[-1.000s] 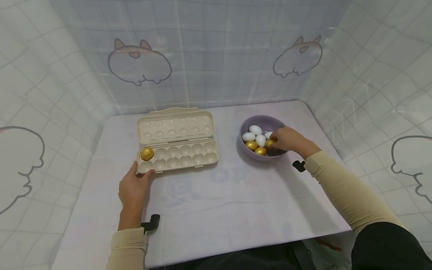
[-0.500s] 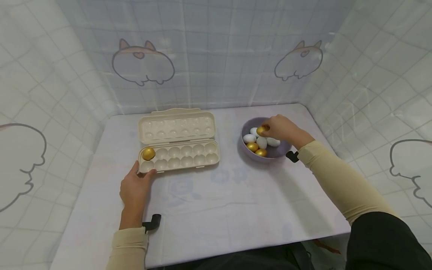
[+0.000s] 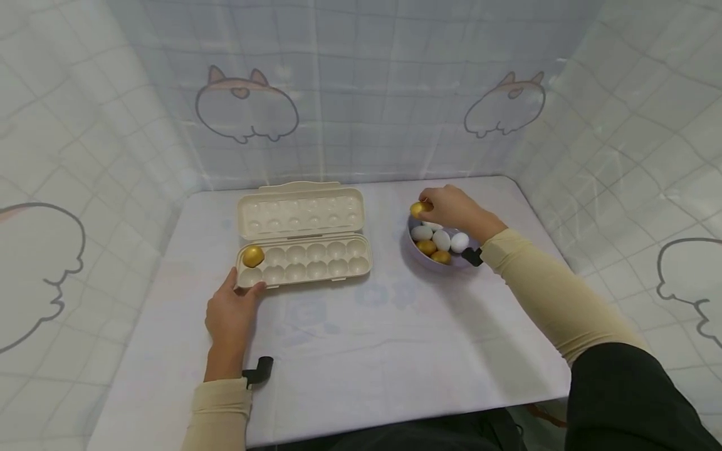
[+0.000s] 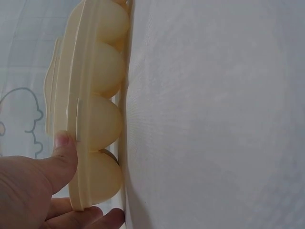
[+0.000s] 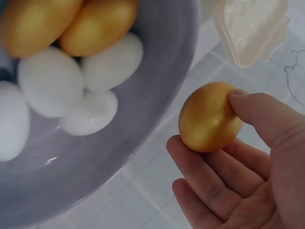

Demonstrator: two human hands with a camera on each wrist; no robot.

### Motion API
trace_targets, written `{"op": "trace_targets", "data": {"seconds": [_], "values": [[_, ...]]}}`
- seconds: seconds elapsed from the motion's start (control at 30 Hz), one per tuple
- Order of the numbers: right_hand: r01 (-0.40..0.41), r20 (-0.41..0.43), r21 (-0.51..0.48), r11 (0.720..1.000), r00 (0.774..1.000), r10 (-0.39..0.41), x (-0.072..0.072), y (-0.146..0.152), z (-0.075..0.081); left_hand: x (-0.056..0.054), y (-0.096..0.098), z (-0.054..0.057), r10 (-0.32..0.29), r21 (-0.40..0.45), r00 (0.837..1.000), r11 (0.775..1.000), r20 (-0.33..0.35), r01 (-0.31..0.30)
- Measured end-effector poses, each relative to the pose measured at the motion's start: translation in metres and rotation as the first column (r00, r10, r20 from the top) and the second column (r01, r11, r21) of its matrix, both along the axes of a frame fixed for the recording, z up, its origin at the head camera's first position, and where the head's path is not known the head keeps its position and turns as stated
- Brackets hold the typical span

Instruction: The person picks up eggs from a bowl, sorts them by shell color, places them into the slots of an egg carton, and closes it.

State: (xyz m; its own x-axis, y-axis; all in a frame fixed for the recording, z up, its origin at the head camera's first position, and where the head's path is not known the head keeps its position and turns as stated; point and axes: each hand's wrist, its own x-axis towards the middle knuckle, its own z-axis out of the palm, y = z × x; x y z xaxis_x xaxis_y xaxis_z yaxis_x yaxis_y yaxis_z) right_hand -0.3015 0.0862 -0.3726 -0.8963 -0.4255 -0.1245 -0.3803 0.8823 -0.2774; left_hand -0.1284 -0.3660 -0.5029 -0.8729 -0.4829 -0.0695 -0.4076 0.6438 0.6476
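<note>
My right hand [image 3: 451, 208] pinches a gold egg [image 5: 209, 117] between thumb and fingers, above the far left rim of a purple bowl [image 3: 422, 255]. Inside the bowl lie several white eggs [image 5: 50, 81] and two gold eggs [image 5: 97, 26]. To the left, a cream egg carton [image 3: 316, 270] lies open on the table, its lid [image 3: 301, 213] folded back. One gold egg [image 3: 253, 256] sits in the back-row cup at its left end. My left hand [image 3: 231, 313] grips the carton's near left corner, thumb on the front edge and fingers around the end, as the left wrist view shows.
A white cloth [image 3: 350, 363] covers the table. Behind it hangs a tiled-pattern curtain [image 3: 372, 113], with similar sheets on both sides. The carton stands left of the bowl, with a strip of cloth between them.
My right hand has lifted a gold egg out of the bowl and moved it left to the bowl's far left rim. The left hand keeps its hold on the carton.
</note>
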Motion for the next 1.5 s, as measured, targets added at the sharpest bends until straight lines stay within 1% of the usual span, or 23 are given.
{"op": "trace_targets", "data": {"seconds": [0.17, 0.43, 0.67, 0.9, 1.17, 1.4, 1.5], "values": [[0.001, -0.012, -0.031, 1.0, 1.0, -0.001, -0.003, -0.014, 0.002, 0.001, 0.002, 0.004, 0.001, 0.0, 1.0, 1.0, 0.004, -0.001], [-0.043, -0.046, -0.031, 0.999, 0.998, 0.041, -0.008, -0.037, 0.007, 0.001, 0.002, 0.004, 0.011, -0.014, 1.0, 1.0, 0.001, -0.011], [-0.053, -0.036, -0.035, 0.998, 0.998, 0.051, -0.01, -0.058, 0.009, 0.0, -0.002, 0.001, 0.006, -0.019, 1.0, 1.0, 0.005, -0.006], [-0.095, -0.074, -0.031, 0.995, 0.993, 0.093, -0.009, -0.076, 0.008, 0.001, -0.004, -0.002, 0.001, -0.03, 1.0, 1.0, 0.001, -0.001], [-0.125, -0.096, -0.041, 0.991, 0.988, 0.121, -0.012, -0.092, 0.005, 0.003, -0.002, 0.001, 0.005, -0.02, 1.0, 1.0, -0.005, -0.006], [-0.158, -0.099, -0.048, 0.986, 0.983, 0.153, -0.012, -0.109, 0.005, 0.003, -0.003, -0.002, 0.01, -0.026, 1.0, 1.0, -0.01, -0.01], [-0.175, -0.106, -0.054, 0.983, 0.98, 0.168, -0.013, -0.116, 0.005, 0.002, -0.003, -0.001, 0.012, -0.034, 1.0, 0.999, -0.022, -0.013]]}}
